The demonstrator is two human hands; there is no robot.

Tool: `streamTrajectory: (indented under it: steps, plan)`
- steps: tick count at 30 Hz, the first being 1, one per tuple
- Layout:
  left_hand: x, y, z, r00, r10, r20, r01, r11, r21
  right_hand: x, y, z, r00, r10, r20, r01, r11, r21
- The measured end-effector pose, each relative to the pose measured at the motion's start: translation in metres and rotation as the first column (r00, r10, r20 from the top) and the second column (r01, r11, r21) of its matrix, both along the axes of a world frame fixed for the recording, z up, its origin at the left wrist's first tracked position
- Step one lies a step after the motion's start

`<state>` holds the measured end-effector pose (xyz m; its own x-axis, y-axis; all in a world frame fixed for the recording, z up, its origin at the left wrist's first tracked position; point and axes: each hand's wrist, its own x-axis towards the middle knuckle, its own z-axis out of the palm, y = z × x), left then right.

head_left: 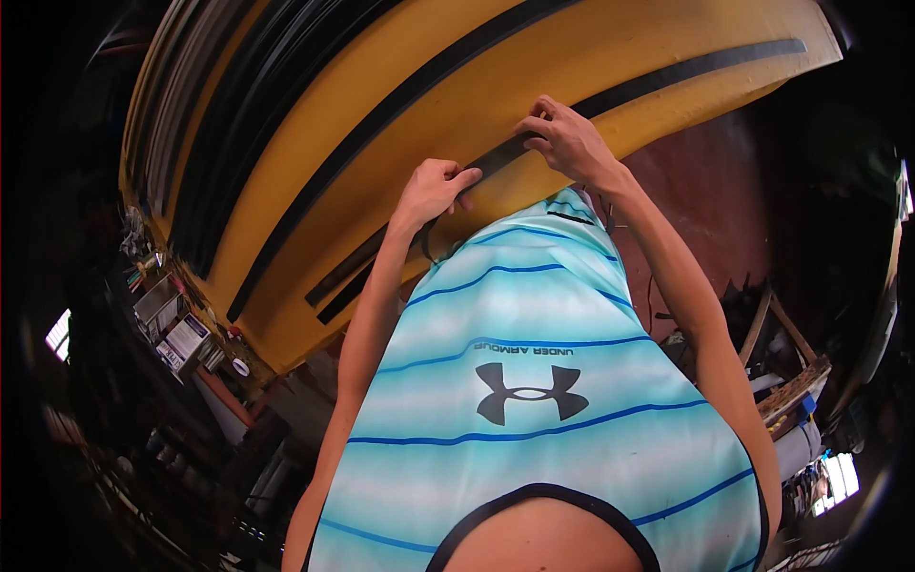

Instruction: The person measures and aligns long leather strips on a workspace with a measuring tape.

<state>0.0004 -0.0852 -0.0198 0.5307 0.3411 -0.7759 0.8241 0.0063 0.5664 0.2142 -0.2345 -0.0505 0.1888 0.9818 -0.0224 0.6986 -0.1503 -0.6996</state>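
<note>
Several long black strips lie side by side along a yellow tabletop. Nearest to my body, one black strip (pixel 500 160) runs between my two hands. My left hand (pixel 434 195) is closed at this strip, thumb pointing along it and fingers curled at its edge. Farther along to the right, my right hand (pixel 572 143) pinches at the same strip with thumb and bent fingers. Left of my left forearm, two dark strip ends (pixel 334 291) lie close together. A thin dark loop (pixel 429 243) hangs by the table edge below my left hand.
The yellow table (pixel 515 81) curves across the view, with grey and black strips (pixel 205 105) bunched at its far side. Papers and boxes (pixel 181 338) stand at lower left. A wooden frame (pixel 786 353) stands at the right, beyond the reddish floor (pixel 701 200).
</note>
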Motion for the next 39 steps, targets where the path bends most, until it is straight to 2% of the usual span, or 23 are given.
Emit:
streamTrajectory:
  steps: [4, 6, 10, 16, 22, 27, 39]
  plan:
    - [0.002, -0.001, 0.001, 1.000, 0.016, -0.013, -0.016, 1.000, 0.010, -0.003, 0.003, 0.004, 1.000, -0.023, 0.001, 0.023, 0.999, -0.048]
    - [0.003, 0.000, 0.000, 1.000, 0.020, -0.014, -0.020, 1.000, -0.006, -0.004, 0.004, 0.007, 0.994, -0.094, -0.057, 0.090, 0.994, -0.064]
    - [0.004, 0.003, 0.001, 1.000, 0.007, -0.017, -0.008, 1.000, -0.028, 0.000, 0.005, -0.001, 0.991, -0.077, -0.107, 0.075, 0.997, -0.026]
    - [0.005, 0.012, 0.003, 0.999, -0.023, -0.035, 0.020, 0.994, -0.105, 0.005, 0.009, 0.003, 0.985, -0.058, -0.162, 0.043, 0.995, -0.092]
    - [0.009, 0.011, 0.001, 0.993, -0.068, -0.096, 0.063, 0.996, -0.056, 0.007, 0.008, 0.003, 0.970, -0.063, -0.236, 0.050, 0.997, -0.062]
    - [0.010, 0.009, 0.005, 0.989, -0.065, -0.130, 0.064, 0.998, -0.009, 0.007, 0.010, 0.006, 0.953, -0.113, -0.280, 0.080, 0.989, -0.125]
    - [0.011, 0.007, 0.005, 0.985, -0.068, -0.157, 0.074, 0.997, 0.038, 0.010, 0.012, 0.003, 0.960, -0.098, -0.263, 0.066, 0.990, -0.128]
